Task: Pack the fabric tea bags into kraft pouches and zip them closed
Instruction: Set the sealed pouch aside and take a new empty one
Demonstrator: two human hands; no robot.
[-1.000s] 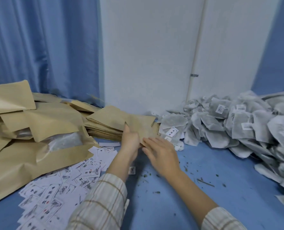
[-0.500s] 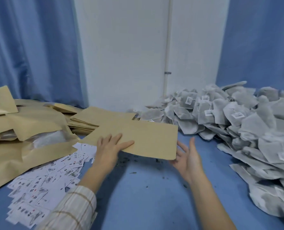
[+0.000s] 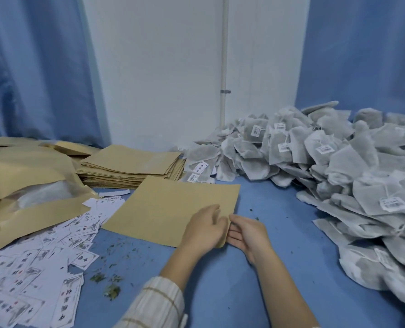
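Observation:
A single flat kraft pouch lies on the blue table in front of me. My left hand lies on its near right corner, fingers curled over the edge. From the right, my right hand meets that same edge, thumb above and fingers at the rim, pinching it. A big heap of grey fabric tea bags with white tags fills the right side of the table.
A stack of flat kraft pouches sits behind the single one. Larger kraft bags are piled at the left. Small printed paper labels are scattered at the near left. Loose tea crumbs dot the table.
The pouch came off the stack and was set down on the table nearer me. My left hand slid from its left part to its right corner, and my right hand closed in on that edge.

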